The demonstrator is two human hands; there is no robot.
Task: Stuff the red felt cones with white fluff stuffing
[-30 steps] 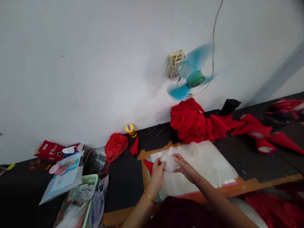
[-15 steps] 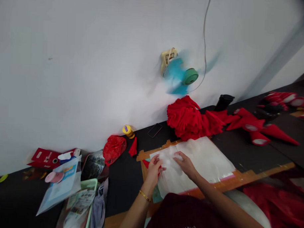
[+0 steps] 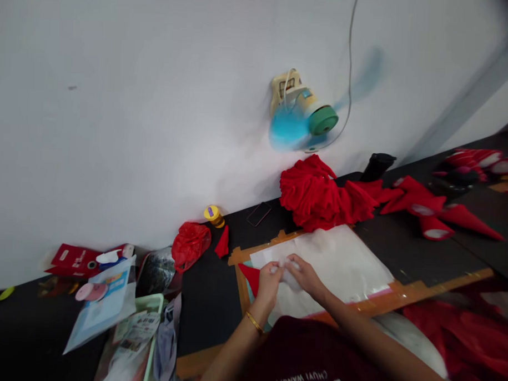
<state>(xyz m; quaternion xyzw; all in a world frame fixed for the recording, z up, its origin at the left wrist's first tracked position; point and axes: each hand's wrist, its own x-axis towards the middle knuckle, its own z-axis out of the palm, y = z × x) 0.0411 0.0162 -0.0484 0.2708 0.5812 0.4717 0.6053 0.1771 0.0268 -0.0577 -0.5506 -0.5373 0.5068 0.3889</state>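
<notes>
My left hand (image 3: 269, 281) is closed, with a pointed red cloth cone (image 3: 250, 277) reaching out leftward from it. Fluffy white stuffing (image 3: 291, 277) is bunched between the two hands. My right hand (image 3: 306, 275) pinches that stuffing from the other side, its fingers almost meeting the left ones. Both hands are over a white sheet (image 3: 339, 260) taped down on the black table. The cone's wide end is hidden behind my left fingers.
A heap of red cloth pieces (image 3: 310, 195) lies behind the sheet, with stuffed red cones (image 3: 436, 227) to the right. A phone (image 3: 259, 214), a yellow-lidded jar (image 3: 214, 216) and a red plastic bag (image 3: 190, 245) lie left. A fan (image 3: 323, 120) spins on the wall.
My hands have drawn closer together, and the white stuffing between them has been gathered into a smaller bunch. More of the red cone shows left of my left hand.
</notes>
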